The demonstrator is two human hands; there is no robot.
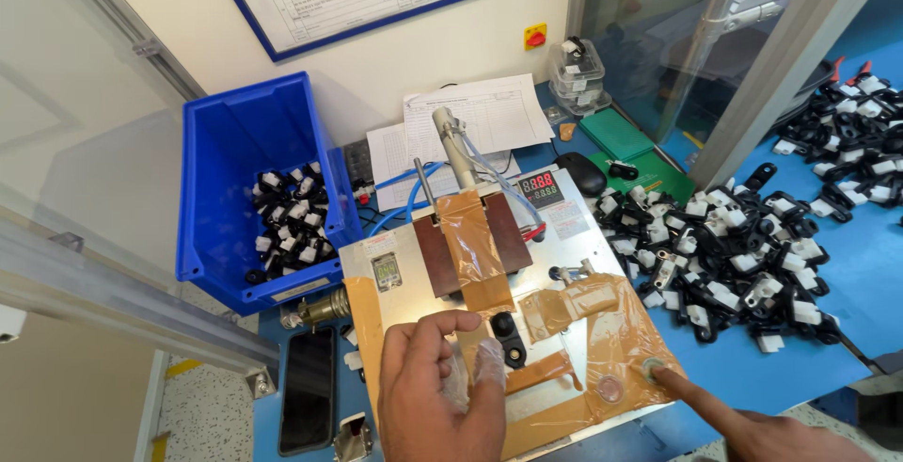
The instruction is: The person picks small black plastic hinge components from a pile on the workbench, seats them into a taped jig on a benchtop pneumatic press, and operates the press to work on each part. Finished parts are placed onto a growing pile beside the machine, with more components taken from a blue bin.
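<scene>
My left hand point(442, 391) rests on the taped metal fixture plate point(414, 278), fingertips in thin finger covers beside a small black clip part point(509, 338) seated on the plate. My right hand point(752, 424) reaches in from the lower right, index finger extended and pressing a round button point(651, 367) at the plate's right front corner. A second round button point(609, 389) lies just left of it. Neither hand holds anything. Brown tape covers much of the plate and a raised block point(473, 241).
A blue bin point(235, 133) at left holds several black-and-white clips. A heap of the same clips point(734, 255) spreads over the blue table at right. A dark phone point(308, 390) lies at lower left. Papers, a red digital display point(539, 185) and a black mouse sit behind the fixture.
</scene>
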